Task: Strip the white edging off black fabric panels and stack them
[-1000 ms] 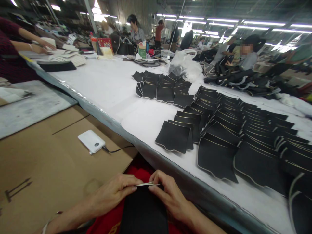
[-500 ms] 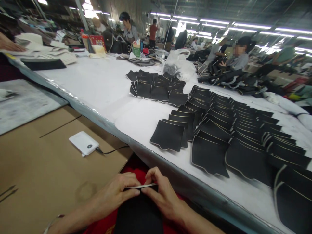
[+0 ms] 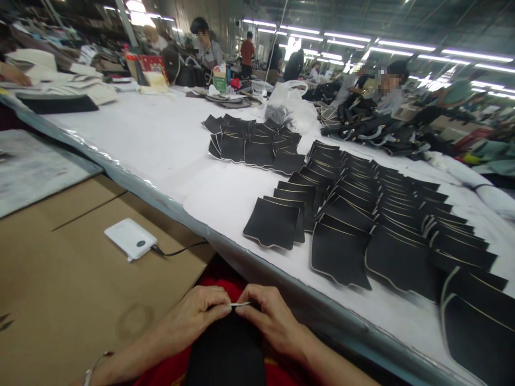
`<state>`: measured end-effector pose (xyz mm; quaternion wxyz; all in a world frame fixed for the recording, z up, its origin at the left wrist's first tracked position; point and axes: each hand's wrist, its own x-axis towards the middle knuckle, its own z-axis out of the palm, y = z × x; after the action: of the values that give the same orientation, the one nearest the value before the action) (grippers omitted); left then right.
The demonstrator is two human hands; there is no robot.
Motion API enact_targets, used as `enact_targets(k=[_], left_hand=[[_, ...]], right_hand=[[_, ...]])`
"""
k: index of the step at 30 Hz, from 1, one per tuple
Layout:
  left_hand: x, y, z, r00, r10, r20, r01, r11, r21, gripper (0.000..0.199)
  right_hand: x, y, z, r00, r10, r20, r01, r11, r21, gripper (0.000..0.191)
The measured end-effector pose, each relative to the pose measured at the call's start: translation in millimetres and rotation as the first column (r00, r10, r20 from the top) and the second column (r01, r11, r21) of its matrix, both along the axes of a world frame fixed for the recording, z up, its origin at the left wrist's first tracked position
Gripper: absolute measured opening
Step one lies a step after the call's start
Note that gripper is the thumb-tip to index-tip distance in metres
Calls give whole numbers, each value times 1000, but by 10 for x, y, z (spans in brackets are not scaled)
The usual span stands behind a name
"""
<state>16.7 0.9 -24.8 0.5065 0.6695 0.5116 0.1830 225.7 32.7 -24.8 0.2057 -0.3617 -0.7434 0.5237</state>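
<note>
A black panel (image 3: pixel 226 348) with a pale top edge lies over my lap at the bottom centre. My left hand (image 3: pixel 209 306) pinches that edge between thumb and fingers from the left. From the right, my right hand (image 3: pixel 261 308) pinches the same edge, its thumb close to the left thumb. A short stretch of the pale edge shows between the two hands. Beyond them on the white table (image 3: pixel 161 155), a black piece (image 3: pixel 271 222) with a light rim lies nearest, in front of overlapping rows of similar black pieces (image 3: pixel 341 252).
A white device (image 3: pixel 131 238) with a black cable rests on brown cardboard (image 3: pixel 72 279) at left. Black bags (image 3: pixel 378 134), a clear plastic bag (image 3: pixel 287 104) and pale sheets (image 3: pixel 80 86) lie farther back. Several people are in the background; a person's hand (image 3: pixel 14 74) is at far left.
Both hands have come closer together along the panel's edge, so less of the pale strip shows between them. The whole view has shifted slightly, with the table contents now further left.
</note>
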Motion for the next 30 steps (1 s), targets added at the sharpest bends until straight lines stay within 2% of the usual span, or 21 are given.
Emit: enact_targets(k=[4, 10, 15, 17, 19, 25, 28, 30], left_hand=[[-20, 9, 1, 1000, -7, 15, 8, 999, -38, 44], [-86, 34, -23, 1000, -13, 16, 15, 996, -85, 41], [24, 115, 52, 991, -106, -78, 107, 994, 7, 34], [70, 138, 82, 986, -128, -110, 135, 990, 51, 39], [63, 130, 77, 988, -121, -100, 125, 992, 35, 45], [-289, -6, -112, 997, 33, 76, -21, 989, -144, 49], [-560, -59, -108, 988, 143, 55, -136, 985, -104, 50], [-786, -107, -28, 949, 315, -1, -315, 949, -25, 47]], right_hand=[[3, 1, 6, 999, -20, 33, 21, 1000, -20, 19], [198, 39, 19, 999, -28, 37, 33, 990, -138, 19], [179, 61, 53, 997, -40, 59, 44, 996, -82, 23], [142, 52, 56, 999, -41, 36, 43, 998, -53, 25], [127, 36, 32, 998, -52, 17, 53, 998, -37, 26], [132, 68, -72, 979, -201, -39, 195, 974, -115, 30], [15, 145, 66, 972, -219, -91, 207, 971, -123, 28], [-118, 227, 262, 981, -171, -93, 166, 984, -62, 26]])
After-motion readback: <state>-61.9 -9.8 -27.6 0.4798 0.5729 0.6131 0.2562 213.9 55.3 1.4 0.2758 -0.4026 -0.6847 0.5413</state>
